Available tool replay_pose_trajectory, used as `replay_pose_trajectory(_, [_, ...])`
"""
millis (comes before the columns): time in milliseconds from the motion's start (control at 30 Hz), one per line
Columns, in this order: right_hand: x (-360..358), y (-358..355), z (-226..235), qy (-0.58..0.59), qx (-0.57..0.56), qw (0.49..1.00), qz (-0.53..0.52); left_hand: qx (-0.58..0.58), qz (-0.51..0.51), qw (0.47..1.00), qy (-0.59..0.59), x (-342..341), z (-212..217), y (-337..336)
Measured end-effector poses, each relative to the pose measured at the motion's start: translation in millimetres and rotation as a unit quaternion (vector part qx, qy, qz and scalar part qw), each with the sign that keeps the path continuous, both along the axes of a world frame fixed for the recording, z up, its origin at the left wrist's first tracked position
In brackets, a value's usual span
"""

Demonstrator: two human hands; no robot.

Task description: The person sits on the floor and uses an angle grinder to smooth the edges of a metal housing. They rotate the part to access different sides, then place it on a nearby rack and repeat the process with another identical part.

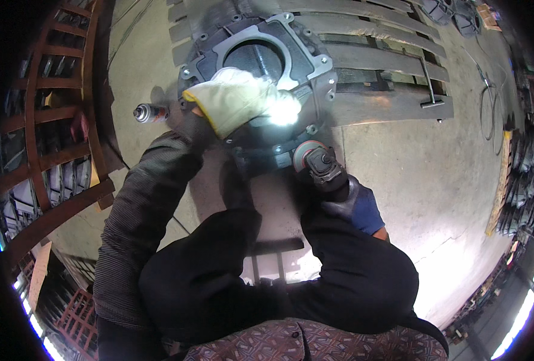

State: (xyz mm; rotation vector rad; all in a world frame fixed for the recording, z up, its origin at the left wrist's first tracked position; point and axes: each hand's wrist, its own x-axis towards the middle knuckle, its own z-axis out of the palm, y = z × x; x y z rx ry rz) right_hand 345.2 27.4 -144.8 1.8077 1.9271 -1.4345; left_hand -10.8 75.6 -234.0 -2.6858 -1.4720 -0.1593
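A large grey metal casting (315, 42) with a round opening and bolt bosses lies in front of me on a wooden pallet (387, 108). My left hand (234, 99), in a white work glove with a yellow cuff edge, reaches over the casting's near side. Bright glare washes out its fingers, so their grip cannot be made out. Lower right, my right hand (363, 207) wears a blue glove with grey fingers. It is closed around an angle grinder (326, 168), whose round disc faces the casting's near edge by a boss; whether they touch is unclear.
A spray can (151, 113) stands on the floor left of the casting. A T-shaped metal bar (431, 90) rests on the pallet's right side. A red-brown slatted rack (38, 120) stands at left. Stacked dark parts (523, 198) and a cable loop (490, 102) lie right.
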Motion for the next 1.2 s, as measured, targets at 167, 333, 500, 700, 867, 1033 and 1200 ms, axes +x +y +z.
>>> replay_pose_trajectory(167, [8.0, 0.0, 0.4, -0.003, -0.033, 0.995, -0.090, -0.181, 0.063, 0.968, -0.159, -36.3, -33.6, -6.8])
replay_pose_trajectory(333, [48.6, -11.3, -37.3, 0.018, 0.026, 0.996, -0.088, -0.110, 0.096, 0.971, -0.190, -30.8, -28.0, -46.2])
replay_pose_trajectory(500, [99.6, -22.3, -84.5, 0.091, 0.055, 0.986, -0.127, -0.067, 0.164, 0.979, -0.099, 25.4, -24.0, -59.9])
replay_pose_trajectory(700, [144.8, -31.3, -128.8, 0.127, 0.010, 0.959, -0.252, -0.039, 0.096, 0.995, -0.005, 24.5, -1.2, -36.6])
replay_pose_trajectory(867, [189.4, -18.1, -172.0, 0.138, 0.068, 0.921, -0.357, -0.040, 0.042, 0.998, 0.022, 20.5, 35.5, -15.4])
replay_pose_trajectory(1033, [237.7, -6.7, -204.9, -0.238, 0.282, 0.895, -0.249, 0.017, 0.100, 0.973, -0.205, 26.0, 56.9, -16.5])
replay_pose_trajectory(1200, [261.4, -28.9, -227.2, -0.494, 0.306, 0.811, -0.065, 0.078, 0.213, 0.922, -0.314, -21.2, 57.9, -67.4])
